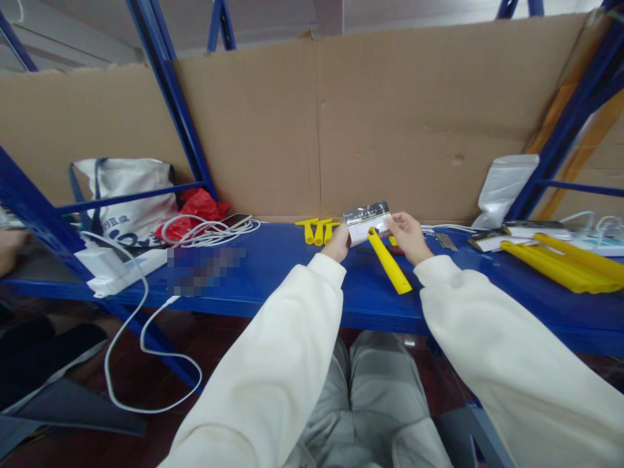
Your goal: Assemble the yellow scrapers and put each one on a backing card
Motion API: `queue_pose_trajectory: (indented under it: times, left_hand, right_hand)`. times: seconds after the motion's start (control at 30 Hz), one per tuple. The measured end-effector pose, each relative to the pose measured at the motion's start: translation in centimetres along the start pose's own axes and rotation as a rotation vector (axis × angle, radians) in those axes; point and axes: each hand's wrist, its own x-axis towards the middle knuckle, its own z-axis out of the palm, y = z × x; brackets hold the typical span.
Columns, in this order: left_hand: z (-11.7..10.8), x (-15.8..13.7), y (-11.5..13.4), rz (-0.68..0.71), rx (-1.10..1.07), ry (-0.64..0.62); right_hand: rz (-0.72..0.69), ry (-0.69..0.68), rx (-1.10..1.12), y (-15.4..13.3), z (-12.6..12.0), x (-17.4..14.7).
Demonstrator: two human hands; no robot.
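Both my hands hold a small black-and-white printed packet (366, 223) just above the blue shelf. My left hand (338, 244) is closed on its left edge, and my right hand (408, 235) pinches its right edge. A long yellow handle (391, 265) lies slantwise in front of the packet, its upper end overlapping the packet's lower edge. Behind my right hand is a small yellow-and-red item, mostly hidden. Several short yellow T-shaped pieces (319, 233) stand left of the packet. To the right, a flat metal blade-like piece (446, 242) lies on the shelf.
Several long yellow handles (568, 266) lie at the right beside more printed packets (504, 237). On the left are a white power strip (131, 272), coiled white cable (209, 231), a red plastic bag (197, 205) and a canvas bag (129, 195). Cardboard (380, 123) walls the back.
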Motion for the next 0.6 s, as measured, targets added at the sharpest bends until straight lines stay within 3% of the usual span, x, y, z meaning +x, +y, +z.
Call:
queue_pose_trajectory:
  times: [0.23,0.4,0.6]
  left_hand:
    - [0.2,-0.5,0.4,-0.126,0.035,-0.038]
    - [-0.1,-1.2,0.9,-0.128,0.097,0.038]
    - [0.2,-2.3,1.7,-0.157,0.116,0.009]
  right_hand:
    - [-0.039,0.082,-0.001,0.3,-0.2,0.2]
    - [-0.029,0.164,0.002,0.1,-0.3,0.1]
    - [0.016,0.239,-0.011,0.8,-0.6,0.6]
